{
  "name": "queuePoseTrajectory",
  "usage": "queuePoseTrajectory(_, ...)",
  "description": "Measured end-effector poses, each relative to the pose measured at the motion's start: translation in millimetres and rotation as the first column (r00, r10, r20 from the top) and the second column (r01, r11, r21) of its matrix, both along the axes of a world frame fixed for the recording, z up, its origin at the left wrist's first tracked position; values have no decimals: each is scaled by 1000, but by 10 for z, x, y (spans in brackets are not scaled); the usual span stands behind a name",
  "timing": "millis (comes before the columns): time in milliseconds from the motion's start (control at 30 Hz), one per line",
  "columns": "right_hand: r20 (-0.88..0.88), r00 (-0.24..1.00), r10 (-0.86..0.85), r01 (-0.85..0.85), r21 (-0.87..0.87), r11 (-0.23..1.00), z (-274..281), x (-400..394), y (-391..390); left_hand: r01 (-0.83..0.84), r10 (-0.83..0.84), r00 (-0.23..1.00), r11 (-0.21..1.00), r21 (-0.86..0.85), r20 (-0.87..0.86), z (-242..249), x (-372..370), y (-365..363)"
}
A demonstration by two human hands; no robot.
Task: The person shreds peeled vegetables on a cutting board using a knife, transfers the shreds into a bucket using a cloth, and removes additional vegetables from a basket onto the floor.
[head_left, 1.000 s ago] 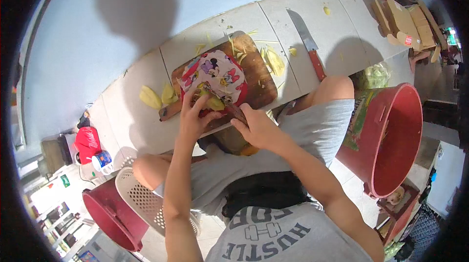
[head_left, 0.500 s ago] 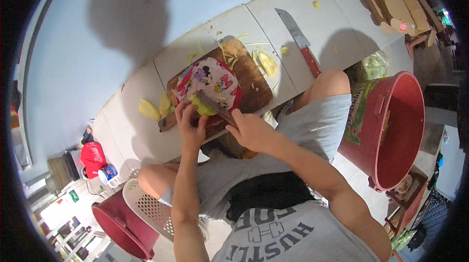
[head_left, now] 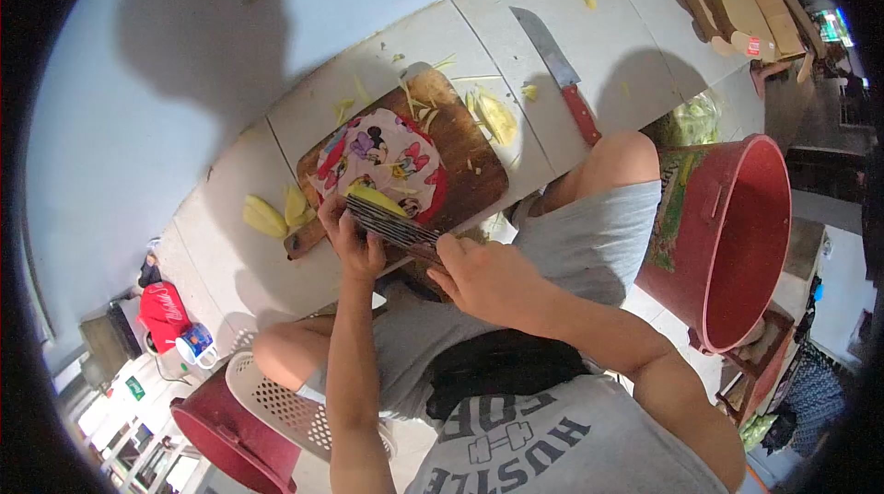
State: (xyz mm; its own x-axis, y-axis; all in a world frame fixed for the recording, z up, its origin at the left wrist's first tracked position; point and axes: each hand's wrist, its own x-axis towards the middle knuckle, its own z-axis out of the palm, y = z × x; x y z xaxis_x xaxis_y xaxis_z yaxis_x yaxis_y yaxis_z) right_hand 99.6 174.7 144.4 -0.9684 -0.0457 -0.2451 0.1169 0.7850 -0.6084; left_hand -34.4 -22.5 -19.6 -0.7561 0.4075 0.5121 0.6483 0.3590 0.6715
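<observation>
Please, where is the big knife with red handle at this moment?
In the head view, the knife lies on the white tiles, to the right of the wooden cutting board, its red handle near the person's right knee.

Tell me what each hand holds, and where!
Right hand: the striped tool, by its right end. Left hand: the yellow-green piece, seemingly by its left end.
</observation>
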Motion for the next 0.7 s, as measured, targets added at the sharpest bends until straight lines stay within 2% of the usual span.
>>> queuePoseTrajectory(267, 42, 999, -19, 18, 16, 1000, -67, -140, 0, 24, -25, 999, 999, 39, 29, -17, 1, -10)
queuePoseTrajectory(433, 7, 1000, 13, -13, 17, 1000, -536, -327, 20, 28, -27, 997, 999, -17, 66, 66, 17, -64)
queuePoseTrajectory(533, 43, 999, 9, -10, 10, 1000, -374, -229, 31, 30, -29, 999, 998, -50, 17, 29, 39, -61)
queuePoseTrajectory(600, 72, 997, -18, 20, -25, 999, -55, -205, 29, 50, -51, 998, 998, 33, 37, 23, 14, -23)
queuePoseTrajectory(700, 58, 998, -8, 10, -38, 999, 125, -127, 8, 55, -56, 998, 997, 48, 31, -21, -3, -49)
